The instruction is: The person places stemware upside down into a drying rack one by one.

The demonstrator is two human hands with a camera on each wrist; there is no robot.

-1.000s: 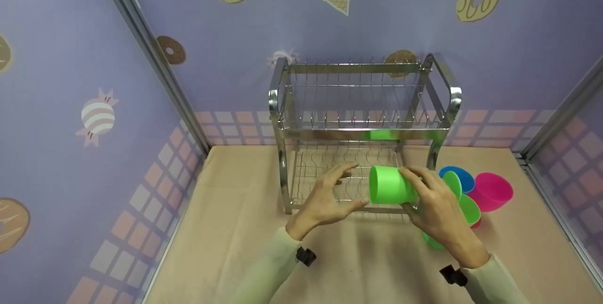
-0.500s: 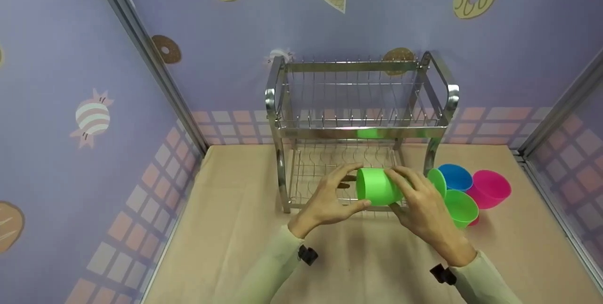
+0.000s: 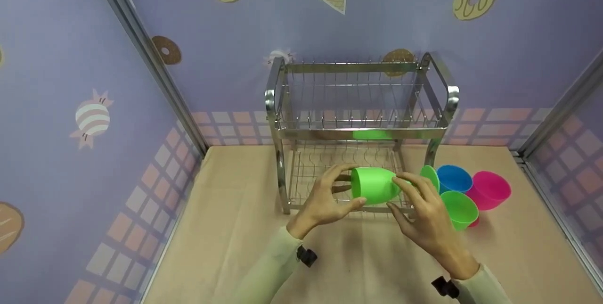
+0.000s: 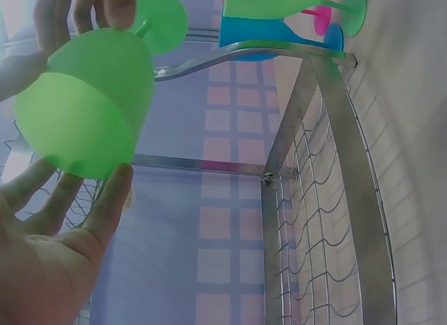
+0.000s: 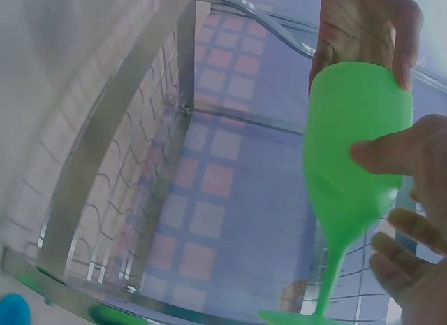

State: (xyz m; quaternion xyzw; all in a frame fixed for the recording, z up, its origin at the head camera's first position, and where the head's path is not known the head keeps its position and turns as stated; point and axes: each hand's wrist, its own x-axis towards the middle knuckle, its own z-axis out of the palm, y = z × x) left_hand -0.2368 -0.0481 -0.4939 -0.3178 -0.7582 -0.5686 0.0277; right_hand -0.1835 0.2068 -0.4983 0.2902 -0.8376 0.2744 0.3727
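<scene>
Bench [image 3: 221, 228] ran back to a papered wall [image 3: 216, 78], side walls closing it in left and right. Widest room for moving: the stretch left of the metal rack [image 3: 325, 134] and the strip in front of it. Tighter on the right, where blue [image 3: 454, 180], pink [image 3: 491, 192] and green [image 3: 459, 208] goblets stood close between rack and side wall; whether they touched, could not tell. The held green goblet [image 3: 374, 186] lay on its side in the air before the rack's lower tier, rim to the left, foot to the right, the foot overlapping the blue one in the head view. Left hand [image 3: 322, 205]: part open, thumb and fingers curved about the bowl at the rim, holding it. Right hand [image 3: 431, 219]: fingers bent, thumb parted from them, fingertips at the stem end of the bowl; gripping or merely touching, could not tell.
</scene>
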